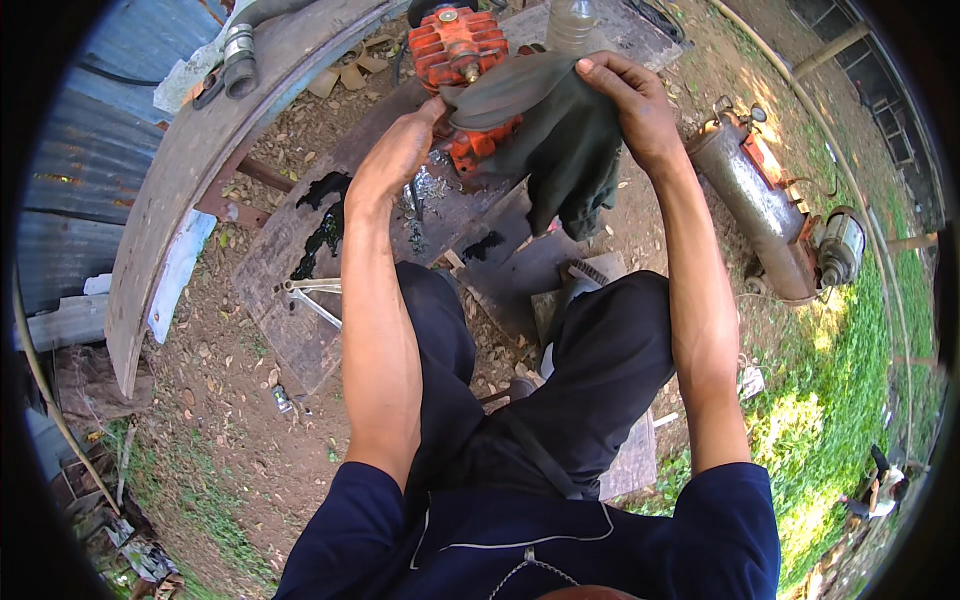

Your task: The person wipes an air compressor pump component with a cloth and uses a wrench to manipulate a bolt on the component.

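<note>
A dark green-black cloth (575,140) is stretched between my two hands, its loose part hanging down on the right. My left hand (405,145) pinches one end, close against an orange-red finned compressor head (455,45). My right hand (637,108) grips the other edge, with the thumb laid on top. The cloth partly covers the orange-red machine and the board beneath it. Behind the cloth stands a clear plastic bottle (572,22). Metal shavings (425,190) lie on the board beside my left wrist.
Black oil stains (322,225) mark the wooden board (265,265), where metal wrenches (312,292) lie near my left forearm. A curved wooden bench (165,215) stands left, with a hose (240,62) on it. At right, a rusty metal tank (750,200) carries a motor (842,245).
</note>
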Demonstrator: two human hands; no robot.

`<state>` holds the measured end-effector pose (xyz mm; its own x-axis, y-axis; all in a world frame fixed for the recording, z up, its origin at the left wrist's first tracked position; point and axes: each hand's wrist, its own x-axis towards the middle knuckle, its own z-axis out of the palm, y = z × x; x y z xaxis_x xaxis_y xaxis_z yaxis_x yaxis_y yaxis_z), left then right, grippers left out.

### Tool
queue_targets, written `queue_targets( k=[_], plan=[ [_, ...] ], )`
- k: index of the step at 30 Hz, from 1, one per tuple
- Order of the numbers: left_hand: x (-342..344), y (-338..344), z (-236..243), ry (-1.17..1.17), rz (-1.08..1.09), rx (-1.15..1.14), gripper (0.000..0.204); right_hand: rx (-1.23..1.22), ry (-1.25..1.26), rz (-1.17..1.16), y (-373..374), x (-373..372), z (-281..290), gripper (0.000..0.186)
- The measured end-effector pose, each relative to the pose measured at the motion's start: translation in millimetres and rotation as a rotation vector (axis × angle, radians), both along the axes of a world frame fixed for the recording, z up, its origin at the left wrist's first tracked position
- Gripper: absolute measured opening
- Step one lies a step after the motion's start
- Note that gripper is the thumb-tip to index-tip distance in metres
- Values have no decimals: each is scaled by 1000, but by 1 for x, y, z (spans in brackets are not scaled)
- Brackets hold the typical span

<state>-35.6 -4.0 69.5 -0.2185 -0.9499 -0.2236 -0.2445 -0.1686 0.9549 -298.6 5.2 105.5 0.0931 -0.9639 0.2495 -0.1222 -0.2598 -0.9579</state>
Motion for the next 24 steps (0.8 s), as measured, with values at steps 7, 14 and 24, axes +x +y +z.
queue_targets(
  k=[7,14,24],
  plan=[
    [3,-5,-3,86,-11,13,57,58,221,-42,-11,21,-27,28],
    [5,-4,-10,-60,74,-80,36,122,357,-55,-19,49,-38,35],
    [5,-4,2,37,220,-168,31,22,452,-242,-47,35,-47,41]
  ],
)
